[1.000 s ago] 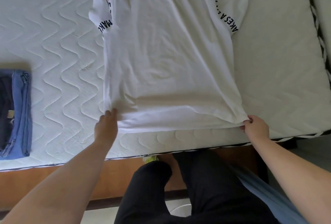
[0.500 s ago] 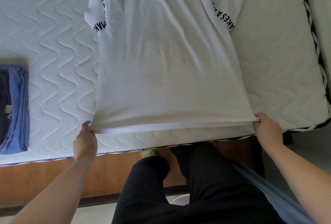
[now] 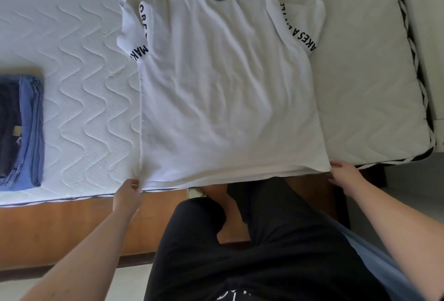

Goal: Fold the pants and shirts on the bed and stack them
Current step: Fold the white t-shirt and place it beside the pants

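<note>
- Head view: white shirt (image 3: pixel 228 89) lies spread on the bed (image 3: pixel 72 43), collar at the far side, hem hanging over the near edge.
- Left hand (image 3: pixel 127 195) pinches the near-left hem corner; right hand (image 3: pixel 346 177) pinches the near-right corner.
- Folded jeans (image 3: pixel 20 130) sit far left, well apart.
- Risk: hem is already past the edge, so more pull could drag the shirt off the bed.
- Risk: left sleeve (image 3: pixel 134 31) is bunched and curled; fold now and the crease stays in, likely a lopsided stack.
</note>
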Demonstrator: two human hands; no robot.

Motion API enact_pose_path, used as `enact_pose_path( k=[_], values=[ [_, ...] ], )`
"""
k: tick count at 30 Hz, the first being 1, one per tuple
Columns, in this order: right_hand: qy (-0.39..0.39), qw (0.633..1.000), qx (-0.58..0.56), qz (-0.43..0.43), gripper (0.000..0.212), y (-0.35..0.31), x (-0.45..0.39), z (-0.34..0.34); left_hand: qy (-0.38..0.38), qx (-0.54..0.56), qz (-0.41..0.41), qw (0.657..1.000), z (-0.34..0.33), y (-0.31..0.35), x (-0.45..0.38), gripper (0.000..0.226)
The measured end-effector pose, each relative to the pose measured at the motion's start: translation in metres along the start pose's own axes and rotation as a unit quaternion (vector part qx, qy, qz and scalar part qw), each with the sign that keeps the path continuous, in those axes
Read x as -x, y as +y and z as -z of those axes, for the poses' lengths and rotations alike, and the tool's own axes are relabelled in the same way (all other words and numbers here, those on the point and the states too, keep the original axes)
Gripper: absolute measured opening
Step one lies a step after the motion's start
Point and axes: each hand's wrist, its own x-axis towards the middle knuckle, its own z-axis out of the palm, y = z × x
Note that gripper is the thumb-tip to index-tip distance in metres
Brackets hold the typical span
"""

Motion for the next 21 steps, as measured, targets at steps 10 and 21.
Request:
enact_pose_path(
  k=[10, 21],
  values=[
    [0.044, 0.997, -0.066, 0.012, 0.032, -0.019, -0.009, -0.016, 0.000, 0.122, 0.026, 0.992, 0.006, 0.023, -0.006, 0.038],
    [0.047, 0.997, -0.063, 0.012, 0.028, 0.044, -0.010, 0.013, 0.005, 0.160, 0.068, 0.985, -0.001, -0.006, 0.010, 0.037]
  ],
)
